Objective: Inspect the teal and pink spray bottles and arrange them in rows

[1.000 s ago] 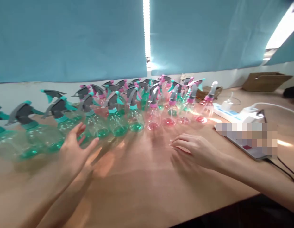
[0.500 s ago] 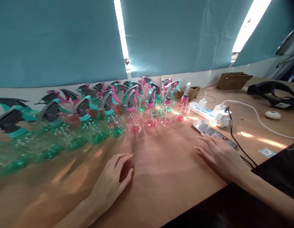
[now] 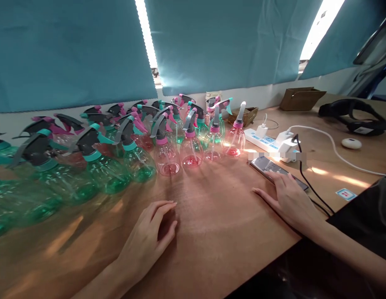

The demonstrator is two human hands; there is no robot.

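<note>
**Glossy grey phone (image 3: 263, 163) is lying beneath the right hand (image 3: 294, 203)**

Flat and screen-up, it is resting on the counter (image 3: 208, 232) near the white power strip (image 3: 259, 140). The right hand, close to the pink bottles (image 3: 193, 151) a second ago, is now spreading relaxed fingers over the phone's near edge, seemingly touching without gripping. The left hand (image 3: 144, 238), earlier beside the green bottles (image 3: 108, 174), is resting lower, its fingers curving around nothing. Every bottle is therefore standing unheld. Their clear, bulbous plastic is narrowing to bright collars and grey triggers, while smooth, wood-toned counter is catching streaks of light.
</note>
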